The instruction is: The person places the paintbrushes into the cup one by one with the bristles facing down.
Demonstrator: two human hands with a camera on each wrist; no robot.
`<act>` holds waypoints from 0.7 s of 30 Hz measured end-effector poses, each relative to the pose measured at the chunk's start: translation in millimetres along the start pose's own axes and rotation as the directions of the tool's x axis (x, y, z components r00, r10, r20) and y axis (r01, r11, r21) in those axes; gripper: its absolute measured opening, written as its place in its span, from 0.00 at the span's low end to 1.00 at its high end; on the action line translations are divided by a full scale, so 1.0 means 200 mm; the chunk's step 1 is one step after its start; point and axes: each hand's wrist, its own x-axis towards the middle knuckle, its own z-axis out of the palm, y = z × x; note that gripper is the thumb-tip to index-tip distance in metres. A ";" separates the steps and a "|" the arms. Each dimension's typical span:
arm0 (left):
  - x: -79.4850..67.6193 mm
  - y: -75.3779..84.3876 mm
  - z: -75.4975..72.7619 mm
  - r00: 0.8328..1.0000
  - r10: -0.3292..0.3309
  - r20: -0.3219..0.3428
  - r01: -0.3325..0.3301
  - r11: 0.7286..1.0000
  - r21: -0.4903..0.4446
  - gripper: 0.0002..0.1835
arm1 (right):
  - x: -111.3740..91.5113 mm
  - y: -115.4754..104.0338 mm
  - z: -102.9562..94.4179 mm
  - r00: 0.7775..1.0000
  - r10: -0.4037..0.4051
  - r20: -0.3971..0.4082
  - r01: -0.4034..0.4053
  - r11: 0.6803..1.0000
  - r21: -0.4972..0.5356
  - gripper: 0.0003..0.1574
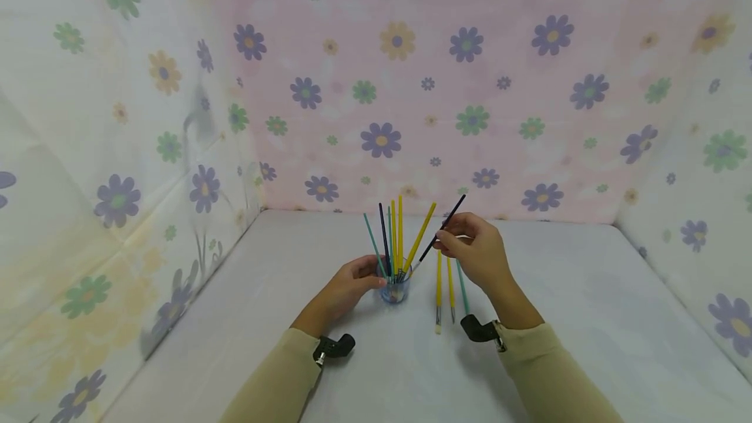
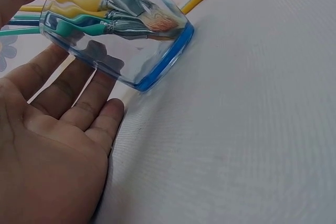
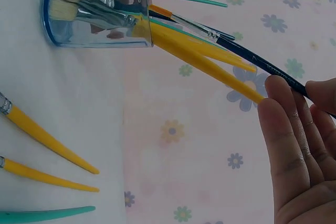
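A clear glass cup (image 1: 395, 294) with a blue base stands upright on the table, bristle ends of several yellow, teal and dark brushes (image 2: 126, 3) down inside it. My left hand (image 1: 350, 289) holds the cup from its left side, thumb in front and fingers round the far side. Between thumb and fingertips, my right hand (image 1: 476, 250) pinches a dark blue paintbrush (image 3: 262, 65) by its handle. That brush slants down to the left, its orange bristles (image 3: 160, 11) at the cup's mouth; whether they touch the rim I cannot tell.
Right of the cup, two yellow brushes (image 1: 438, 289) and a teal brush (image 1: 462, 289) lie on the white table (image 1: 376, 371). Flower-patterned sheets (image 1: 435, 116) rise behind the table and on both sides. A black wrist mount (image 1: 478, 329) sits on each forearm.
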 end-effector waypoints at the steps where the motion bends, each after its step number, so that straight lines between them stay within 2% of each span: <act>1: 0.00 0.00 0.00 1.000 -0.003 -0.005 0.003 1.000 0.004 0.35 | 0.00 0.00 0.00 1.000 -0.004 0.000 0.004 1.000 -0.004 0.14; 9: -0.01 0.02 0.00 1.000 -0.009 -0.013 0.009 1.000 0.022 0.33 | 0.02 0.00 0.00 1.000 -0.016 -0.006 0.016 1.000 -0.010 0.17; 16: -0.01 0.02 0.00 1.000 0.004 -0.022 -0.003 0.998 0.056 0.32 | 0.01 0.00 0.00 0.998 -0.049 -0.041 0.049 0.999 0.009 0.19; 21: -0.01 0.01 0.01 1.000 -0.006 -0.025 0.007 0.999 0.040 0.32 | 0.00 0.01 0.01 0.999 -0.026 -0.035 0.027 0.999 0.026 0.19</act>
